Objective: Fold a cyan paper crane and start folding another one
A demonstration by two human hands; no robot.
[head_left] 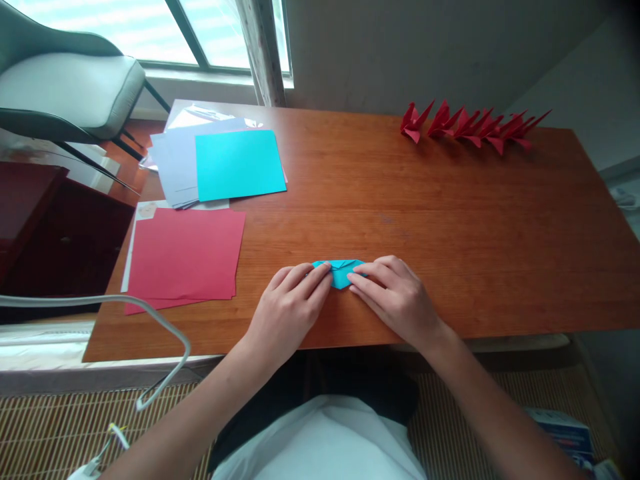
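A small folded piece of turquoise paper (pixel 342 275) lies near the front edge of the wooden table, with several creased layers and a blunt point towards me. On its left end the fingertips of my left hand (pixel 293 300) press down, fingers bent and close together. My right hand (pixel 395 293) grips the right end of the same paper between its fingertips. Both thumbs are largely hidden under the hands. At the far right of the table stands a row of several red folded paper cranes (pixel 475 127), their wings and points upward.
Red paper sheets (pixel 187 257) lie on the table's left side. Behind them is a turquoise sheet (pixel 241 165) on a stack of pale sheets (pixel 175 163). A white cable (pixel 170 325) loops past the front left corner. A chair (pixel 70 87) stands beyond the table (pixel 450 220).
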